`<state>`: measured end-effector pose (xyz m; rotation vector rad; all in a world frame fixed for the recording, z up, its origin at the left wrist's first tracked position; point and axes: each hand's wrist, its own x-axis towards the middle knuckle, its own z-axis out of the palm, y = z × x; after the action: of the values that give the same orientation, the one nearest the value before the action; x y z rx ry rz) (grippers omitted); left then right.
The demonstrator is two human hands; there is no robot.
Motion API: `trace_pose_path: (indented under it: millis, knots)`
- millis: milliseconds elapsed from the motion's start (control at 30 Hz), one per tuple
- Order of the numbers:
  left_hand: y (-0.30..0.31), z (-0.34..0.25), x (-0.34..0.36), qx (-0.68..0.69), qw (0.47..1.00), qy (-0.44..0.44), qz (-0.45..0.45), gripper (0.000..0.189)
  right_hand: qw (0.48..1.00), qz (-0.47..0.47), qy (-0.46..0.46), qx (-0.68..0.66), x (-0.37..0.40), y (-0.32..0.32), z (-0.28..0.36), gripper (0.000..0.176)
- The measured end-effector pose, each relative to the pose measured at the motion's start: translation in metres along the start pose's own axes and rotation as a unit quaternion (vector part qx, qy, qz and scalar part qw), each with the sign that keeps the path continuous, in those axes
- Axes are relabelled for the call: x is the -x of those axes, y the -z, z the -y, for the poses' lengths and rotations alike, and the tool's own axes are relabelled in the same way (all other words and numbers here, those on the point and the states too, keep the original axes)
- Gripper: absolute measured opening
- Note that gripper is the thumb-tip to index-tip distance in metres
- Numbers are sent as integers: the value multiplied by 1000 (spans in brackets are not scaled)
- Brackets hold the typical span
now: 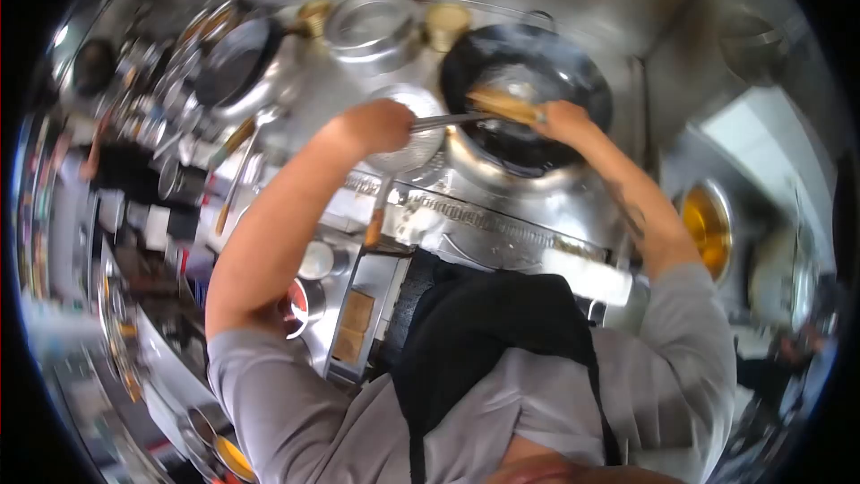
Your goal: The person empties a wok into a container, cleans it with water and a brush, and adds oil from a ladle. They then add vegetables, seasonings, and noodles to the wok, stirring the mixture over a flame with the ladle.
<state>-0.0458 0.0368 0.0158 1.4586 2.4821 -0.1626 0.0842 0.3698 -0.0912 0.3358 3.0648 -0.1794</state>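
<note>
My left hand (pixel 383 127) is closed around a long metal handle (pixel 448 122), which reaches over the near left part of a black wok (pixel 573 63). The far end of that handle is lost behind a tan tool. My right hand (pixel 566 122) grips this tan, brush-like tool (pixel 503 105) inside the wok; blur hides its exact kind. Something shiny and pale, perhaps liquid, shows at the bottom of the wok. The wok sits on a round metal burner ring. Just beneath my left hand is a perforated metal strainer (pixel 408 157).
A metal pot (pixel 372 29) and a tan container (pixel 446 25) stand behind. Dark pans (pixel 237 63) crowd the left. A wooden-handled tool (pixel 375 221) lies near the counter's front edge. To the right is a bowl of yellow-orange liquid (pixel 708 229). Another person (pixel 85 157) is far left.
</note>
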Motion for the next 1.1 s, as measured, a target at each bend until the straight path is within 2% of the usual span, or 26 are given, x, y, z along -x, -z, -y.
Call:
trace_pose_path:
  millis: [33,67,100,167,233,267,300,367,433,500,533,567,633,700,733,767,833,867,900,967,1000,1100]
  knots:
    - [22,-13,13,57,997,8,54,24,1000,6,-16,-2,2,-1,-9,27]
    - [27,-14,18,78,995,14,58,22,1000,8,-24,-2,-9,2,-22,26]
    - [24,-12,19,77,996,-5,46,22,995,-18,-92,15,-22,0,-38,26]
    - [18,-2,18,79,996,-33,19,22,990,-34,-139,18,-22,13,-37,25]
    - [16,-4,15,60,998,-37,4,23,993,21,-115,23,-9,14,-13,27]
    - [12,-5,14,50,998,-32,-15,24,996,46,-69,9,-2,6,-3,33]
    - [10,-5,16,38,998,-25,-33,24,999,11,-3,-30,-4,-27,-18,33]
    - [4,-7,23,-3,998,-17,-56,24,989,103,-4,-103,-12,-17,-59,36]
    - [5,-14,21,-21,998,-5,-59,24,991,116,-68,28,-6,28,-63,26]
    - [9,-24,14,-19,999,14,-37,25,993,-15,-61,101,0,19,-41,23]
    - [12,-22,10,0,1000,0,-27,25,991,-42,-36,121,2,6,-28,23]
    - [15,-16,6,19,1000,-13,-16,25,998,-13,4,63,9,8,-17,24]
    - [14,-9,9,34,998,-47,3,25,998,44,-21,-27,8,1,-32,24]
    - [14,-4,11,30,996,-86,-4,24,996,18,-81,20,-12,2,-52,25]
    - [12,-1,8,26,996,-86,-4,24,994,-2,-102,28,-8,6,-38,26]
    - [7,1,3,22,996,-87,-3,24,995,-21,-90,25,-13,-11,-34,28]
    - [2,-4,5,-4,997,-69,-25,24,994,77,-56,-47,-4,-20,-22,34]
    - [0,-7,14,-29,997,-46,-50,24,978,119,9,-170,-15,-32,-45,42]
    - [-3,-11,22,-51,996,-23,-74,24,962,147,8,-229,-20,-30,-74,41]
    - [0,-21,29,-82,995,0,-59,24,981,168,-42,-88,-20,-2,-96,39]
    - [1,-24,31,-98,994,10,-49,23,988,125,-85,-4,-2,34,-76,34]
    - [3,-23,25,-75,995,-5,-73,22,993,-14,-43,107,1,6,-32,26]
